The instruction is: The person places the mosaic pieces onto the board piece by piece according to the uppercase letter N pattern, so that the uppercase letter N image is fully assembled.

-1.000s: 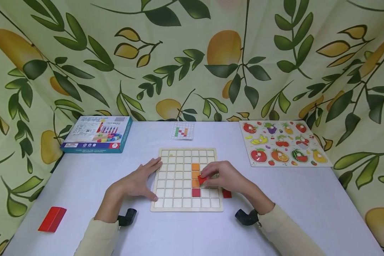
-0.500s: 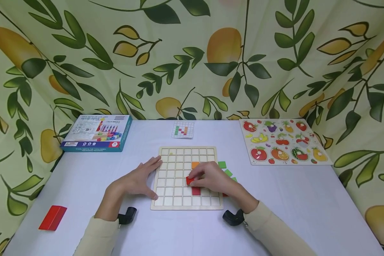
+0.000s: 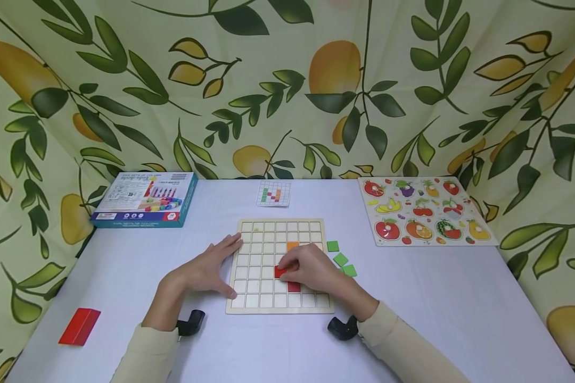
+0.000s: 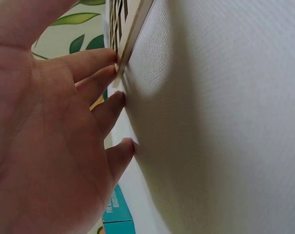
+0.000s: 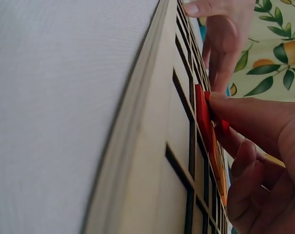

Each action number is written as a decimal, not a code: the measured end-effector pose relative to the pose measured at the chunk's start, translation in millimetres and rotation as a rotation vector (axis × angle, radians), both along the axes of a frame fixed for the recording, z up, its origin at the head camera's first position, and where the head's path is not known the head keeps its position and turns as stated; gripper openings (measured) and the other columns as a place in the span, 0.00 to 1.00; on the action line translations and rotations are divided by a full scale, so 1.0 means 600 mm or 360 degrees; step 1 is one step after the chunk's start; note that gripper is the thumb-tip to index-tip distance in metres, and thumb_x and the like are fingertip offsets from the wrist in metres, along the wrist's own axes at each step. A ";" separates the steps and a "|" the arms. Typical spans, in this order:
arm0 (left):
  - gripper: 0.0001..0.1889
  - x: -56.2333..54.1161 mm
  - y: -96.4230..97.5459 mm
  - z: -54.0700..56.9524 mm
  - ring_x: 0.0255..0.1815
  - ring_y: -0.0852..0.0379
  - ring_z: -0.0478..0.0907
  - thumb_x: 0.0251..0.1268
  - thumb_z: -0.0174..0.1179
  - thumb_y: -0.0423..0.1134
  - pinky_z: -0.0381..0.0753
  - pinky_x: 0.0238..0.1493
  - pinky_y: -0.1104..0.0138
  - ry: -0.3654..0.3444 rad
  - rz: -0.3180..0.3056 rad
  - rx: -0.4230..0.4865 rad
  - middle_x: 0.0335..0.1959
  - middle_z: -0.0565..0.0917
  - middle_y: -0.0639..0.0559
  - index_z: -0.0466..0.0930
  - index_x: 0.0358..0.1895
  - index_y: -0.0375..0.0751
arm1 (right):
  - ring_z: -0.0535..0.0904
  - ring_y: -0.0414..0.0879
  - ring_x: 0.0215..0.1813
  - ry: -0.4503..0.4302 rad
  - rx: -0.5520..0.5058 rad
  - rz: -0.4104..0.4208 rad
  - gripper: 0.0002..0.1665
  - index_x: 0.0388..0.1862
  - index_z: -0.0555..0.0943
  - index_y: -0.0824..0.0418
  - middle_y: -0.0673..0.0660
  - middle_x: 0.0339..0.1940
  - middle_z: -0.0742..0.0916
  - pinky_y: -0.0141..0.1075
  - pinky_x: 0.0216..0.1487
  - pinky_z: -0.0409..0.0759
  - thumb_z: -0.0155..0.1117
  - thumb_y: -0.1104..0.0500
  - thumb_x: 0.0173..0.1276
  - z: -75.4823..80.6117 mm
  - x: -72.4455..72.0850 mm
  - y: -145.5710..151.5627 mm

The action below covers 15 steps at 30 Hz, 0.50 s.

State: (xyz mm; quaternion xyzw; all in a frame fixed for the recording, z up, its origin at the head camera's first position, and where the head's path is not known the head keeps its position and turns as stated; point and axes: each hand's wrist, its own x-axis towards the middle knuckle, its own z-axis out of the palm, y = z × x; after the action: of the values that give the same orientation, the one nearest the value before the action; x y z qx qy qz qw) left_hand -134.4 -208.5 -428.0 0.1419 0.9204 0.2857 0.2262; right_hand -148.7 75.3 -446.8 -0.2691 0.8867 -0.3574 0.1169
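A pale wooden grid board (image 3: 278, 311) lies mid-table. My left hand (image 3: 206, 271) rests along its left edge, fingers spread and thumb at the lower corner; the left wrist view shows the fingertips (image 4: 113, 56) at the board's side. Between thumb and fingers my right hand (image 3: 313, 268) pinches a red square tile (image 3: 279, 272), right over a cell in the middle of the grid. Another red tile (image 3: 294, 287) is set in the grid, one cell lower and to the right. Above that one an orange tile (image 3: 293, 246) shows, and the hand hides most of its column.
Several green tiles (image 3: 340, 259) lie loose just right of the board. A small pattern card (image 3: 273, 194) with coloured squares is behind it. A boxed toy set (image 3: 146, 199) is at back left, a fruit puzzle board (image 3: 426, 213) at back right, a red block (image 3: 79, 326) at front left.
My right hand has carried the red tile leftward, from right of the orange column to left of it. Green tiles at the right have come into sight. My left hand stays put.
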 end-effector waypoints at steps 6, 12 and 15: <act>0.63 0.000 0.001 0.000 0.87 0.39 0.42 0.38 0.84 0.49 0.41 0.85 0.39 0.0003 0.0007 -0.0010 0.87 0.49 0.48 0.56 0.81 0.41 | 0.80 0.36 0.39 0.0123 0.0069 0.0007 0.09 0.37 0.92 0.50 0.45 0.40 0.92 0.28 0.42 0.78 0.81 0.57 0.57 0.000 0.002 -0.005; 0.63 -0.001 0.000 -0.001 0.87 0.39 0.41 0.38 0.84 0.48 0.41 0.85 0.39 -0.0001 0.0008 -0.0016 0.87 0.48 0.48 0.55 0.81 0.40 | 0.81 0.37 0.41 0.0145 0.0097 -0.0022 0.08 0.36 0.92 0.50 0.44 0.39 0.92 0.30 0.43 0.78 0.81 0.55 0.57 0.002 0.005 -0.008; 0.63 0.000 0.001 -0.002 0.87 0.39 0.42 0.38 0.84 0.49 0.41 0.85 0.39 0.0002 0.0013 -0.0023 0.87 0.48 0.48 0.56 0.81 0.40 | 0.79 0.36 0.39 0.0153 0.0114 -0.0028 0.07 0.35 0.92 0.50 0.44 0.37 0.92 0.28 0.39 0.76 0.81 0.55 0.57 0.002 0.006 -0.009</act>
State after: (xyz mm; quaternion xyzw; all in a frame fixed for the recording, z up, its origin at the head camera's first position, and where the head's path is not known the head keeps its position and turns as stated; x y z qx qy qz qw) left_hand -134.6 -207.9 -429.2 0.1367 0.9231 0.2800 0.2256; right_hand -144.9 69.9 -445.8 -0.2737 0.9058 -0.3131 0.0806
